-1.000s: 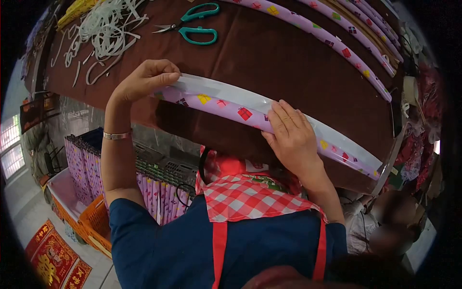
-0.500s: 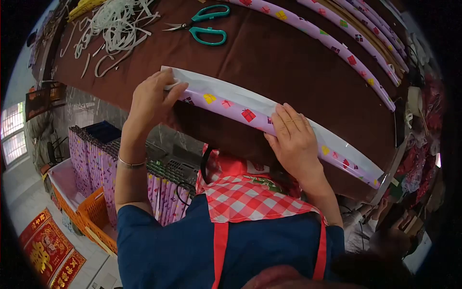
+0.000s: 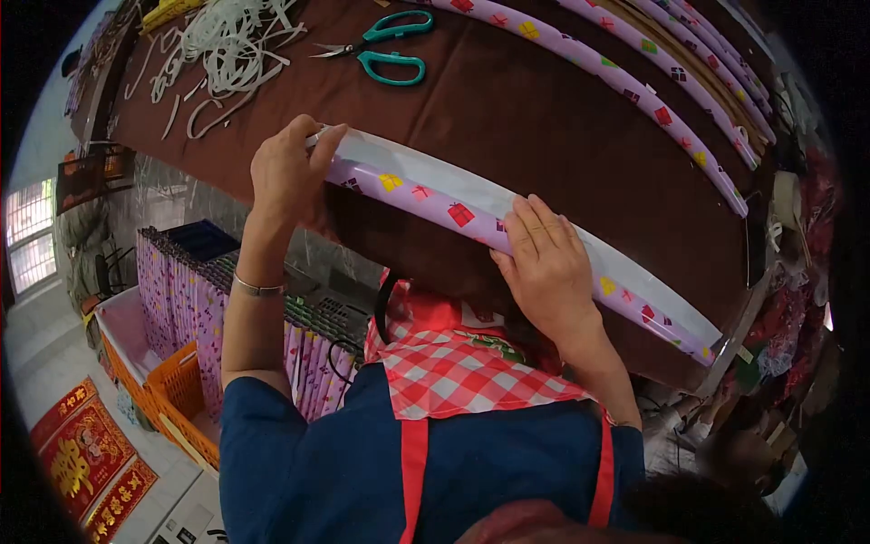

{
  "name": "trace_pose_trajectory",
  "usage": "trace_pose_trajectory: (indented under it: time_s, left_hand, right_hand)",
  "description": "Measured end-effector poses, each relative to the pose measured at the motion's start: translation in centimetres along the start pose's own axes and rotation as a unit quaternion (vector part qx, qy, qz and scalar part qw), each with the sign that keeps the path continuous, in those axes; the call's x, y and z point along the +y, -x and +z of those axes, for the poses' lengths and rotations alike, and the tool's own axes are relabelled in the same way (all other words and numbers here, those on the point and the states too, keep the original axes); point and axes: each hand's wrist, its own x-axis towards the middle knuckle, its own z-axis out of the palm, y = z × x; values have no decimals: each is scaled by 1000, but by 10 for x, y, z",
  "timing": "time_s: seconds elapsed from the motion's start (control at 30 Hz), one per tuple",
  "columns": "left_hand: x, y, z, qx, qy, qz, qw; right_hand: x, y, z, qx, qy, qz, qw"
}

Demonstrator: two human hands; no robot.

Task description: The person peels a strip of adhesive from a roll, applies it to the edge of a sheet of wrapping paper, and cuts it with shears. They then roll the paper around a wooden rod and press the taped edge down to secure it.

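A long roll of lilac wrapping paper (image 3: 417, 201) with coloured gift prints lies across the near side of the brown-covered table (image 3: 507, 109), its white inner side (image 3: 435, 169) showing as a strip along the far edge. At the roll's left end my left hand (image 3: 288, 172) is closed, thumb and fingers pinching the paper. What lies inside that end is mostly hidden. My right hand (image 3: 548, 258) rests flat over the roll, right of its middle, with fingers stretched out and close together.
Teal-handled scissors (image 3: 394, 66) and a tangle of white strips (image 3: 231, 45) lie at the far left. More lilac rolls (image 3: 625, 82) stretch along the far right. Below the table, an orange basket (image 3: 172, 390) stands beside stacked lilac rolls (image 3: 177, 304).
My left hand has shifted slightly up at the roll's left end, and its fingers have changed position a little. My right hand has slid slightly left and stays flat on the paper.
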Motion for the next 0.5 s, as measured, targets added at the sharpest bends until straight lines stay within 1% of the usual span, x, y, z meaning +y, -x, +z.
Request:
trace_pose_trajectory:
  time_s: [0.07,0.27,0.33,0.5]
  left_hand:
    - [2,0,2,13,3,-8,1000]
    - [13,-3,3,19,-59,-29,998]
    - [15,-5,4,25,-94,-22,995]
    - [22,-10,5,32,-118,-36,992]
  right_hand:
    - [1,1,1,-3,-2,1,1000]
    - [1,0,-2,-13,-18,3,1000]
    - [1,1,1,-6,-22,1,1000]
    - [2,3,4,7,-24,-5,1000]
